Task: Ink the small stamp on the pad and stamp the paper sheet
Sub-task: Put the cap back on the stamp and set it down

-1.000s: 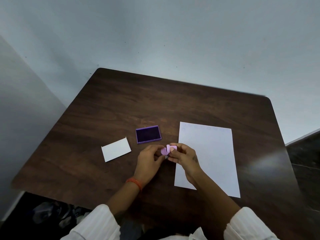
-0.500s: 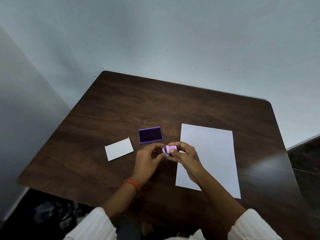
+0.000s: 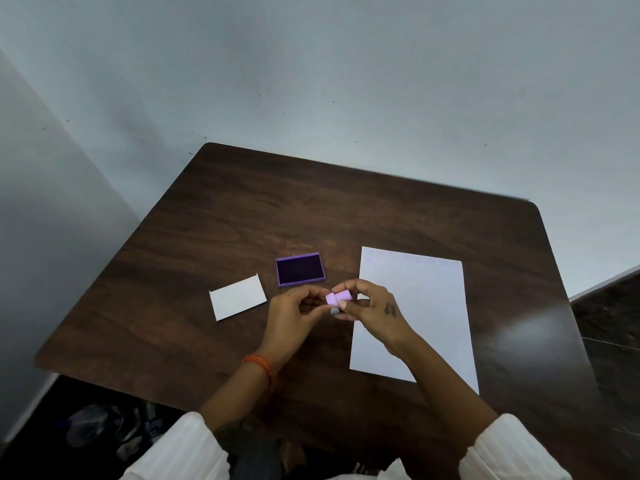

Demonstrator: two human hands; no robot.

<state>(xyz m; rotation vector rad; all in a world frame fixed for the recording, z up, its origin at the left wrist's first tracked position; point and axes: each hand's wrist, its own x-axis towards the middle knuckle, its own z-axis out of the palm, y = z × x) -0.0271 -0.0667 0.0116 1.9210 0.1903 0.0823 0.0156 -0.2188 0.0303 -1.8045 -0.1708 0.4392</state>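
A small pink stamp (image 3: 338, 297) lies sideways between my two hands, just above the table. My left hand (image 3: 294, 315) pinches its left end, which looks like a cap. My right hand (image 3: 375, 311) grips the right part with thumb and fingers. The open purple ink pad (image 3: 300, 269) sits a short way beyond my hands, to the left. The white paper sheet (image 3: 422, 306) lies to the right, and my right wrist reaches over its left edge.
A white rectangular lid or card (image 3: 237, 297) lies left of the ink pad on the dark wooden table (image 3: 311, 209). The table stands in a corner against pale walls. A dark surface (image 3: 609, 306) adjoins it on the right.
Both hands have stayed together on the pink stamp. The stamp has turned slightly between the fingers, and the head camera has shifted a little.
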